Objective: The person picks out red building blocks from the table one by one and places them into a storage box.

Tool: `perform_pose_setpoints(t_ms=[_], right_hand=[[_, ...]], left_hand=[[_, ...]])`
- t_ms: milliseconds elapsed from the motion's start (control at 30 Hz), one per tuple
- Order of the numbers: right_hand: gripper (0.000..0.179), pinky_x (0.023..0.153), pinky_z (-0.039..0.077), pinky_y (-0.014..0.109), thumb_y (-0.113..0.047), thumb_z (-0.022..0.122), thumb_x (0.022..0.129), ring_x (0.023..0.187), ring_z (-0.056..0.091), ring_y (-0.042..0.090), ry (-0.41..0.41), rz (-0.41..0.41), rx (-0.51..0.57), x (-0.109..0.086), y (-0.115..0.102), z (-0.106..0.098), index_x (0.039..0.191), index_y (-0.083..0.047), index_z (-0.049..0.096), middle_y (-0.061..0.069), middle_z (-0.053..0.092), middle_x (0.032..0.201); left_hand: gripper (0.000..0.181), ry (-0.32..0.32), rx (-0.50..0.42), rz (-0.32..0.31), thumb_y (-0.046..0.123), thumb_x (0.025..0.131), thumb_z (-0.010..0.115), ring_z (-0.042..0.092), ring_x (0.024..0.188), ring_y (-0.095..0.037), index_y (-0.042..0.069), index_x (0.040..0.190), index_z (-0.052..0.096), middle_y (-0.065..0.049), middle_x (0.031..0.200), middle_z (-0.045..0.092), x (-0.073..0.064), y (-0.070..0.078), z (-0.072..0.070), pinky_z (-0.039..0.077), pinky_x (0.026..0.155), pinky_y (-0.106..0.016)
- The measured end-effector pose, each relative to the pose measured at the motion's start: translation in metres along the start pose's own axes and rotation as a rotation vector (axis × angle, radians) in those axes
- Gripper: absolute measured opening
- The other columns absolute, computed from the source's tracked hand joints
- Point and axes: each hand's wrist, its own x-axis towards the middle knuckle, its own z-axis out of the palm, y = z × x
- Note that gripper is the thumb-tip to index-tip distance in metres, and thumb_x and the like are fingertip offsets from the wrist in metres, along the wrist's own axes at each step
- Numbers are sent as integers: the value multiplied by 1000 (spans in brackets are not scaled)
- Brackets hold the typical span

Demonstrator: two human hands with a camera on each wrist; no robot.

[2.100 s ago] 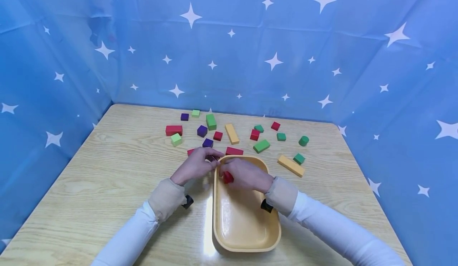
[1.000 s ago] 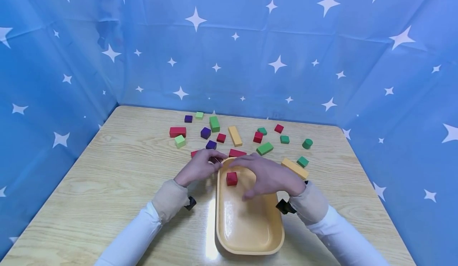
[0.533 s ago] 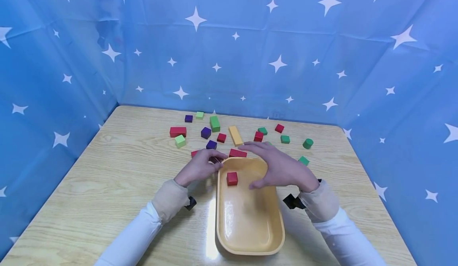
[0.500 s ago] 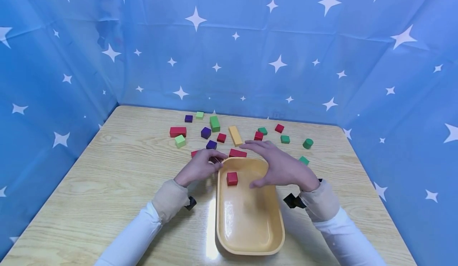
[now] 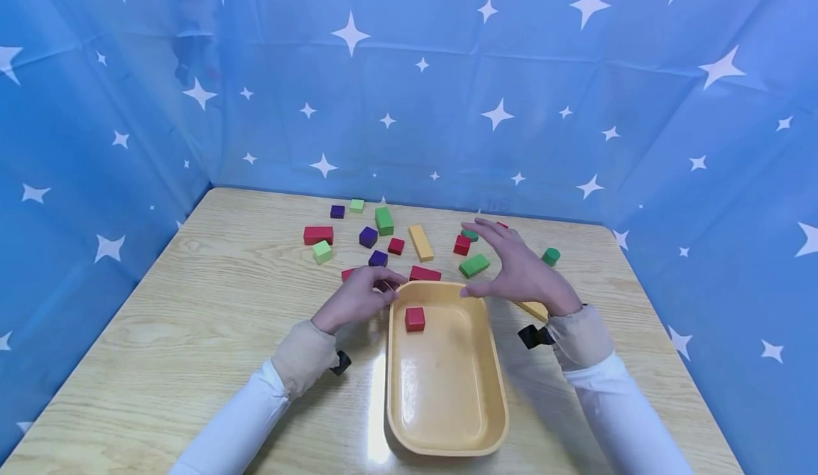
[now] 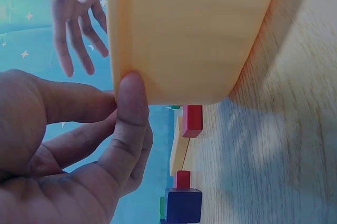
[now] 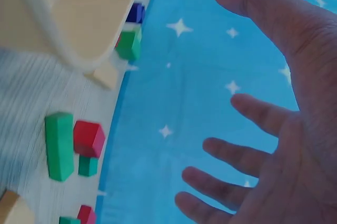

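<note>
A tan plastic tub (image 5: pixel 447 390) stands in front of me with one red cube (image 5: pixel 415 319) inside, near its far left. My left hand (image 5: pixel 358 296) pinches the tub's rim at the far left corner; the left wrist view shows thumb and finger on either side of the wall. My right hand (image 5: pixel 527 273) hovers past the far right corner, fingers spread and holding nothing. Just left of its fingers lie a red cube (image 5: pixel 462 245) and a green rectangular block (image 5: pixel 474 266). A yellow block (image 5: pixel 533 310) is partly hidden beneath this hand.
Behind the tub, several blocks are scattered: a red bar (image 5: pixel 424 274), a yellow bar (image 5: pixel 421 243), purple cubes (image 5: pixel 368 237) and a light green cube (image 5: pixel 322 251). A green cylinder (image 5: pixel 550 256) lies at the right. A starry blue curtain (image 5: pixel 409 91) backs the table.
My right hand let go of the red cube inside the tub, opened, then moved right and away from me, past the rim. My left hand stays on the rim.
</note>
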Motion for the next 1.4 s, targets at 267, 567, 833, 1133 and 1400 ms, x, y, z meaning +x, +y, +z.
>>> perform_pose_setpoints(t_ms=[267, 567, 833, 1133, 1400], right_hand=[[115, 107, 39, 74, -54, 89, 73, 153, 18, 48, 66, 91, -31, 16, 27, -1, 163, -32, 22, 13, 15, 172], [110, 112, 28, 78, -51, 84, 80, 153, 13, 54, 102, 135, -66, 35, 55, -3, 165, -27, 18, 17, 11, 172], [108, 113, 23, 79, -51, 83, 82, 153, 12, 55, 91, 190, -77, 51, 75, -4, 165, -23, 19, 22, 14, 170], [103, 113, 23, 78, -44, 82, 84, 152, 11, 56, 56, 237, -69, 67, 95, 1, 164, -22, 22, 23, 13, 169], [100, 113, 28, 76, -35, 83, 84, 150, 16, 57, 32, 275, -89, 79, 110, 5, 163, -15, 25, 24, 14, 169]], left_hand=[[26, -12, -7, -1, 7, 97, 67, 66, 94, -18, 9, 122, 74, -7, 112, 72, 0, -1, 0, 57, 78, -28], [26, -10, -7, -2, 7, 97, 67, 66, 94, -18, 8, 123, 74, -8, 111, 72, -3, 2, -2, 57, 79, -30], [26, -20, -2, 1, 7, 98, 66, 66, 93, -18, 9, 123, 73, -7, 110, 72, -2, 1, -2, 58, 80, -30], [27, -21, -2, -16, 8, 98, 66, 66, 93, -18, 9, 124, 73, -6, 109, 71, -3, 2, -3, 58, 80, -32], [27, -25, -5, -8, 7, 98, 66, 66, 91, -18, 8, 124, 73, -6, 107, 71, -2, 2, -3, 57, 77, -29]])
